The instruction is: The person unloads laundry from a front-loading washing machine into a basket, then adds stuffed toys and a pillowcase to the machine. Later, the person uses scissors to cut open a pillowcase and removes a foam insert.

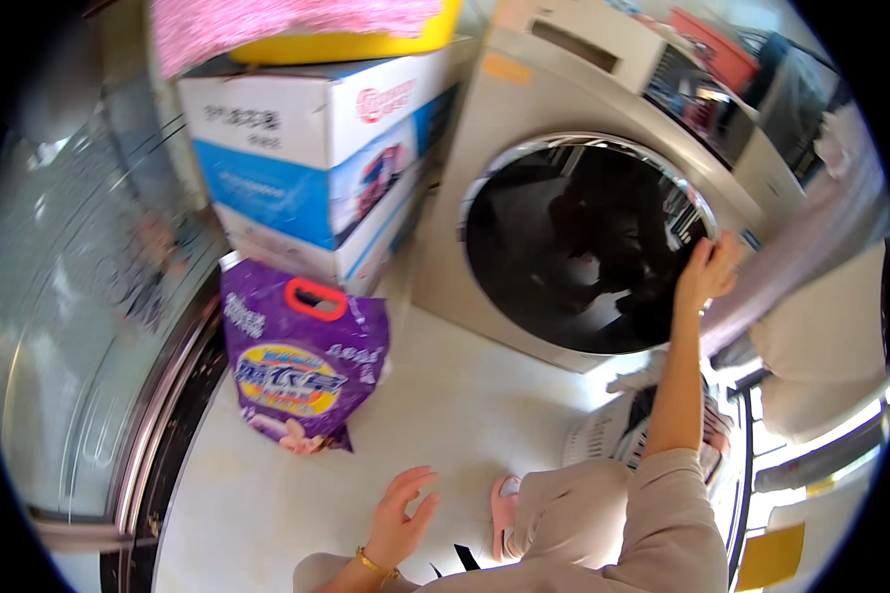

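Observation:
A front-loading washing machine (445,274) stands before me, and its round dark glass door (564,244) with a chrome rim lies against the front. At the right edge of that door is my right hand (708,274), its thumb over the glass side and its fingers curled about the rim; the fingertips are partly blurred. My left hand (404,511), with a gold-coloured bracelet at the wrist, hangs low over the floor. Its fingers are apart and hold nothing. A purple laundry detergent bag (304,415) with a red carry handle stands on the floor beyond it.
Left of the machine, a white and blue printed carton (267,185) carries a yellow basin (356,48) and pink fluffy cloth (267,22). A glass sliding door (59,333) borders the left. By my right knee sits a white basket (589,434) with clothes. Fabric hangs at right.

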`<state>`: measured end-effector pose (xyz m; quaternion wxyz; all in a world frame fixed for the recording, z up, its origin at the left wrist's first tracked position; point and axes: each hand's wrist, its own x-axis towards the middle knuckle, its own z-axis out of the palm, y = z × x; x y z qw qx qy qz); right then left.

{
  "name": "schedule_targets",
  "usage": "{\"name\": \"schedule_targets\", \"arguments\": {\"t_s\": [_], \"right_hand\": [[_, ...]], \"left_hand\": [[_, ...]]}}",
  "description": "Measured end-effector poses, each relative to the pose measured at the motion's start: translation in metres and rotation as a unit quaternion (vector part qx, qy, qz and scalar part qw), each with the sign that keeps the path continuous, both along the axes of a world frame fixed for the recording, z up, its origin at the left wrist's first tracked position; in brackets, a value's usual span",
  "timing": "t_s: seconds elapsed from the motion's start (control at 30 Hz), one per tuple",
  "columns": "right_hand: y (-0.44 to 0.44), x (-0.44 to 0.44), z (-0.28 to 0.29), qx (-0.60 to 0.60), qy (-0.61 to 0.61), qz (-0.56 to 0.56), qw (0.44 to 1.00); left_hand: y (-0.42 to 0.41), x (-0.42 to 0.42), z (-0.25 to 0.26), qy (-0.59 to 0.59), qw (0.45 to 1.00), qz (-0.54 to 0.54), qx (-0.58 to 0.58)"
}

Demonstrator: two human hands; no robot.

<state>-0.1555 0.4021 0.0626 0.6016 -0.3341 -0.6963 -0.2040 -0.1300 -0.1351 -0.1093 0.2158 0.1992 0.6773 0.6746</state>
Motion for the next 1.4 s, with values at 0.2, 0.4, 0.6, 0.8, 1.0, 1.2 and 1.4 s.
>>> {"name": "schedule_targets", "arguments": {"t_s": [0.2, 0.4, 0.6, 0.8, 1.0, 1.2, 1.4], "right_hand": [[0.019, -0.036, 0.006, 0.113, 0.026, 0.022, 0.993], [0.028, -0.035, 0.013, 0.102, 0.037, 0.048, 0.993], [-0.047, -0.058, 0.013, -0.001, 0.02, 0.075, 0.997], [-0.313, -0.165, -0.095, -0.189, -0.226, 0.682, 0.67], [-0.439, -0.234, -0.148, -0.326, -0.37, 0.519, 0.698], [-0.448, -0.081, -0.093, -0.447, -0.506, 0.589, 0.445], [-0.402, -0.01, -0.092, -0.463, -0.403, 0.618, 0.491]], "left_hand": [[-0.015, -0.004, -0.018, -0.062, 0.996, 0.06, -0.016], [-0.006, -0.006, -0.016, -0.089, 0.995, 0.051, -0.014], [-0.015, 0.001, -0.004, -0.031, 0.994, 0.1, 0.01], [-0.025, -0.003, -0.007, -0.101, 0.977, 0.183, 0.048], [-0.032, -0.019, 0.004, -0.156, 0.921, 0.336, 0.122], [-0.077, -0.043, 0.002, 0.02, 0.739, 0.659, 0.14], [-0.052, -0.032, 0.01, 0.17, 0.836, 0.52, -0.034]]}}
